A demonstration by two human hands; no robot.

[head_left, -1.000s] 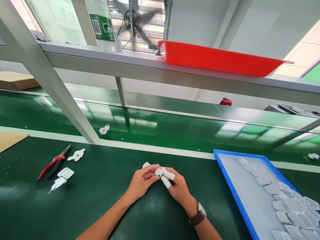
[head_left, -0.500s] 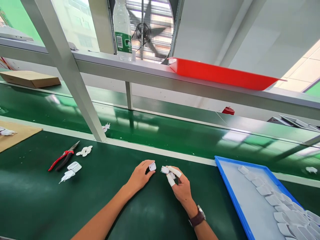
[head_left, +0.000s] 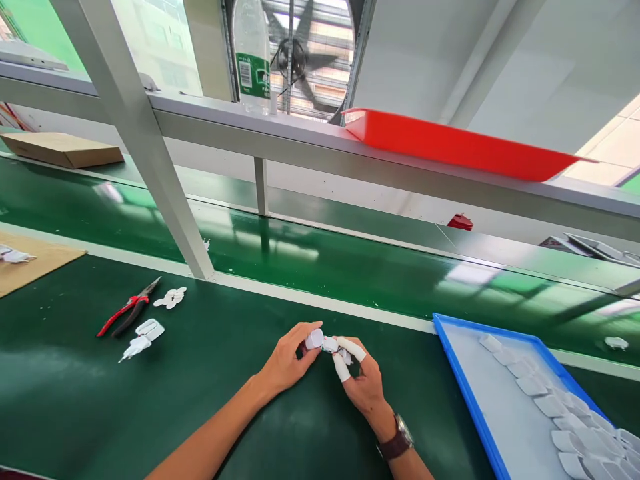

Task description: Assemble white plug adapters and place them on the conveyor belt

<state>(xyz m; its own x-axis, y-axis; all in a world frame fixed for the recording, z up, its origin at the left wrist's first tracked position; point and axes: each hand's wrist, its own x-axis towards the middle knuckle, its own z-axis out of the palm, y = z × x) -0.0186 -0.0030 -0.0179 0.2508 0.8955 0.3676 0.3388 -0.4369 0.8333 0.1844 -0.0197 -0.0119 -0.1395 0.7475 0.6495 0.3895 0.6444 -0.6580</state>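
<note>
My left hand [head_left: 286, 359] grips a white plastic cap [head_left: 315, 339] between thumb and fingers. Just right of it, my right hand [head_left: 361, 377], with white covers on thumb and a finger, pinches a small white part [head_left: 330, 344]. The cap and the part meet end to end; whether one is inside the other is too small to tell. Red and black pliers [head_left: 131, 309] lie to the left, beside thin white pieces [head_left: 171, 298] and a white plug-like piece [head_left: 136, 347]. At the right, a blue-rimmed tray [head_left: 467, 393] holds several white caps [head_left: 550, 405].
A grey frame post [head_left: 150, 153] rises behind the green table [head_left: 65, 400]. Beyond runs a green belt [head_left: 350, 267]. On the shelf above are a bottle [head_left: 251, 67] and a red tray [head_left: 460, 143]. Brown cardboard [head_left: 35, 260] lies at far left.
My left hand has moved right with the white cap, which now meets the part in my right hand. On the belt, the white piece by the post has mostly passed behind it.
</note>
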